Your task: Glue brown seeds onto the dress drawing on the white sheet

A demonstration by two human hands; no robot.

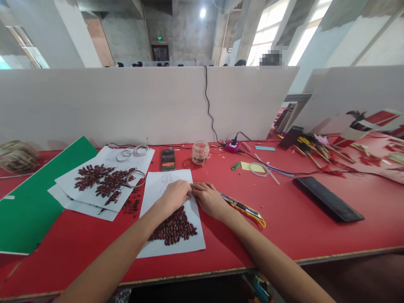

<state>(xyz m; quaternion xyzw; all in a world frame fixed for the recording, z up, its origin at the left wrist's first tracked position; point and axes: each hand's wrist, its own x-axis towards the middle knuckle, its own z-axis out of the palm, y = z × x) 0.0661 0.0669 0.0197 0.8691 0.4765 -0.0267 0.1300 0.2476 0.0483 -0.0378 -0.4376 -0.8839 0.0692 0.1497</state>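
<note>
A white sheet (170, 251) with a pencil drawing lies before me, its lower part covered by rows of dark brown seeds (176, 227). Over the sheet's upper half, my left hand (176, 195) is closed, fingertips pinched together. My right hand (210, 200) meets it at the sheet's right edge, its fingers bent and pressed together. The fingertips touch or nearly touch; whatever sits between them is too small and hidden to make out. A yellow utility knife (248, 210) rests just right of my right hand. Loose seeds (131, 206) lie left of the sheet.
More seed-covered sheets (94, 202) and a green board (34, 210) are at left. Behind the sheet stand a phone (167, 160) and a glass jar (200, 153). A purple power socket (232, 146), tape ring (258, 169) and black case (328, 199) are to the right.
</note>
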